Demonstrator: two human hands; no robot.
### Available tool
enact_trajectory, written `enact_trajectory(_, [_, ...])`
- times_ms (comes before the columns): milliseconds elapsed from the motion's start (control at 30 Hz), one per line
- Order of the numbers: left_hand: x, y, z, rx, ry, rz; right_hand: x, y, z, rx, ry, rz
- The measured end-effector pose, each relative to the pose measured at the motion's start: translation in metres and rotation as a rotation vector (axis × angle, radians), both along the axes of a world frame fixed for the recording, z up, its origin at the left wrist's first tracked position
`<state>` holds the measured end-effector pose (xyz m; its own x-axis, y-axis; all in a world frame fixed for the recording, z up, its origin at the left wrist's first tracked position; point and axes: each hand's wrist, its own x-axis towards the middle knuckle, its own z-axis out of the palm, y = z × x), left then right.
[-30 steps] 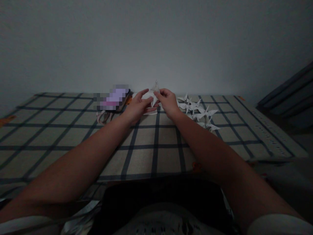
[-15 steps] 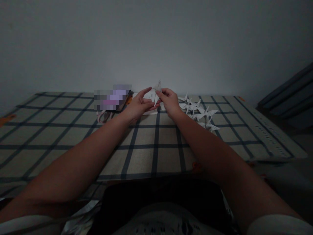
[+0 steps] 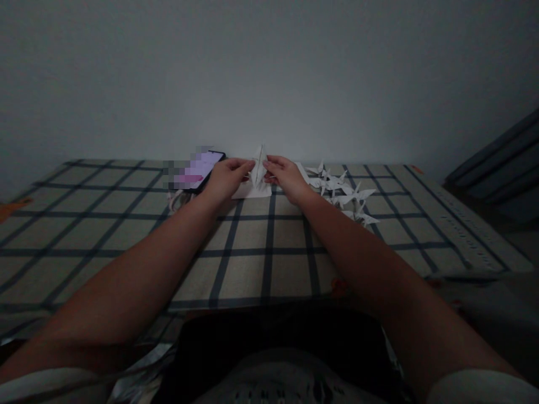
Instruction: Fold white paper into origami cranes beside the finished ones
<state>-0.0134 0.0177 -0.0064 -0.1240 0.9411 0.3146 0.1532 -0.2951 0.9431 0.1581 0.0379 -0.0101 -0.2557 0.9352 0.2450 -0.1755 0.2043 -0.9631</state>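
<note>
Between my two hands a folded white paper piece [image 3: 259, 166] is held up, its narrow point upward and a crease line down its middle. My left hand [image 3: 229, 174] pinches its left side with thumb and fingers. On the opposite side my right hand [image 3: 285, 175] grips the right edge, fingertips close to the crease. Below the hands lies a flat white sheet of paper [image 3: 252, 192], partly covered by them. Just right of my right hand, several folded white paper cranes [image 3: 337, 184] sit in a cluster.
A phone [image 3: 197, 173] with a lit screen, partly blurred out, rests left of my left hand. Near it lies a pale looped cord or band [image 3: 177, 199]. A checked cloth [image 3: 248, 269] covers the table, which reaches a plain wall [image 3: 269, 78] behind.
The folded paper has moved slightly left and turned, with its crease now facing me. My left hand has gone from spread fingers to a pinch on its left side.
</note>
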Motion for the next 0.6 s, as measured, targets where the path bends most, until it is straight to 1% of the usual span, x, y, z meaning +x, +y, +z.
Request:
enact_trajectory(67, [0.0005,-0.0006,0.0019,0.003,-0.006,0.025,0.0007,0.0011,-0.0014,-0.025,-0.019,0.017])
enact_trajectory(133, [0.0016,-0.0028,0.0035,-0.006,-0.033,0.029,0.0013,0.0020,-0.0021,-0.005,-0.033,0.014])
enact_trajectory(233, [0.0042,-0.0072,0.0042,-0.040,-0.082,-0.033,0.0010,0.0010,-0.0008,0.043,-0.051,-0.018])
enact_trajectory(333, [0.0057,-0.0099,0.0034,-0.051,-0.068,-0.092,-0.0003,-0.0021,0.0013,0.050,-0.081,-0.028])
enact_trajectory(500, [0.0026,-0.0071,0.0011,0.022,-0.028,-0.058,-0.0018,-0.0061,0.0019,-0.038,-0.033,0.042])
enact_trajectory(600, [0.0026,-0.0058,-0.0002,0.017,-0.033,-0.044,-0.0021,-0.0062,0.0020,-0.017,-0.051,0.042])
